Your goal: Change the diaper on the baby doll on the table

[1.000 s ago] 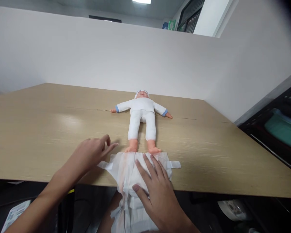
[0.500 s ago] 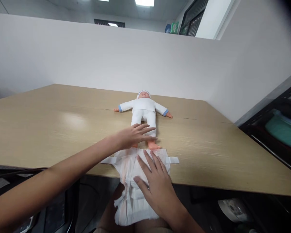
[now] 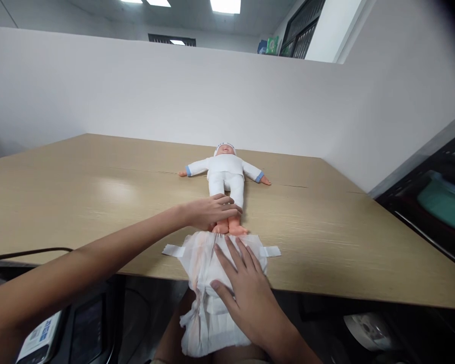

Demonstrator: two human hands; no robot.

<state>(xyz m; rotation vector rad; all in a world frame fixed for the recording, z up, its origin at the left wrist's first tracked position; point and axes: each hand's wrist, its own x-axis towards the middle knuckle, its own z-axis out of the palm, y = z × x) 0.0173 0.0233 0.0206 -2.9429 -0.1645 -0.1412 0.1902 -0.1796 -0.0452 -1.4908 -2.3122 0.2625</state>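
A baby doll in a white top and trousers with blue cuffs lies on its back, arms spread, its feet towards me. My left hand is wrapped across both lower legs just above the bare feet, fingers curled round them. Below the feet lies an unfolded white diaper, its two tabs stretched out sideways. Its near part hangs over the table's edge towards my lap. My right hand rests flat on the diaper with fingers spread.
The wooden table reaches back to a white partition wall. At the right stands a dark rack with something green in it. A black chair-like object and a white box are at the lower left, below the table edge.
My left hand has closed round the doll's lower legs, and the feet have come closer together. My right hand has stayed on the diaper.
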